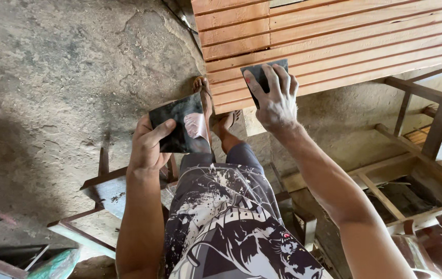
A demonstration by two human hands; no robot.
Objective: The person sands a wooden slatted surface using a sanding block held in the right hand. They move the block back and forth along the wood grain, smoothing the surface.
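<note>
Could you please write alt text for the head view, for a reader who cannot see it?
The right hand presses a dark sheet against a grooved wooden panel, while the left hand holds a second dark sheet away from it. Below are a concrete floor and wooden frames.

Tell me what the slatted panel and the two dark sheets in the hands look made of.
Slatted panel: wood, reddish-brown, matte, grain lines visible. Sheet under the right hand, dark sheet: flat, dull grey, probably abrasive paper. Sheet in the left hand, worn sheet: same look, one pale worn patch.
</note>
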